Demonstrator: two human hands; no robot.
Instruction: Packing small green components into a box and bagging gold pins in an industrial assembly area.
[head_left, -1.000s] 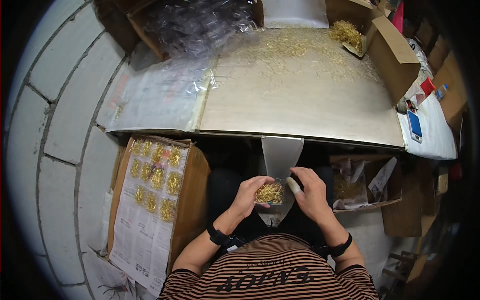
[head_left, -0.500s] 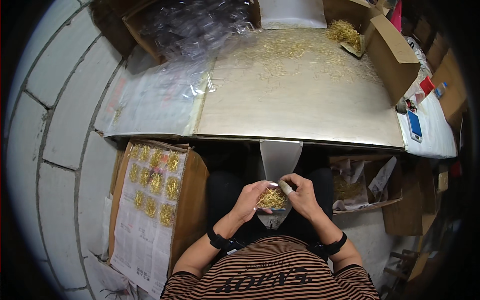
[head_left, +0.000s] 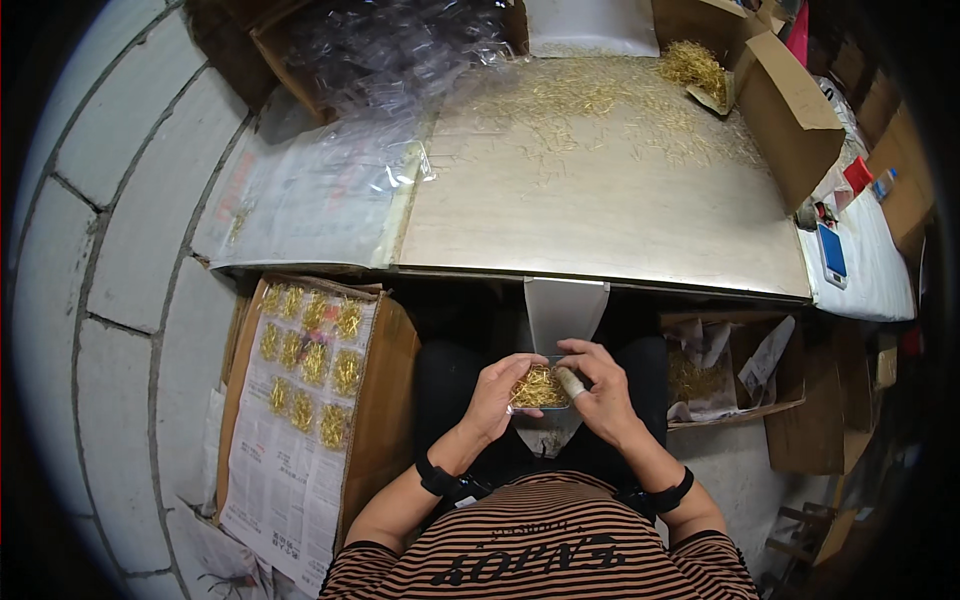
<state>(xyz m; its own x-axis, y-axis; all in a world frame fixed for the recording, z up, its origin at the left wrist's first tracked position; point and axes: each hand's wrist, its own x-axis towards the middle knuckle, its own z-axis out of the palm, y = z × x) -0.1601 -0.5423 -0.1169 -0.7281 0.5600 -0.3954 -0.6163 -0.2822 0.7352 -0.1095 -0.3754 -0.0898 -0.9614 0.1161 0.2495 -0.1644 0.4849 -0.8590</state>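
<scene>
Above my lap, my left hand grips a small clear plastic box from its left side, thumb on top and fingers beneath. Thin gold-coloured pin-like pieces fill the box in a tangled heap. My right hand is curled at the box's right edge, its thumb in a pale wrapping and its fingertips at the far corner. Whether a lid covers the box is too small to tell. A metal chute hangs from the table edge just beyond my hands.
To my left, a carton topped with printed paper bears several small gold-filled packs. Loose gold pieces lie across the table, with a heap at the back right. Clear plastic packaging, a blue-screened device and an open carton surround me.
My right fingers have lifted and spread slightly toward the box's far corner. The box now lies more squarely between my hands, showing more of its gold contents.
</scene>
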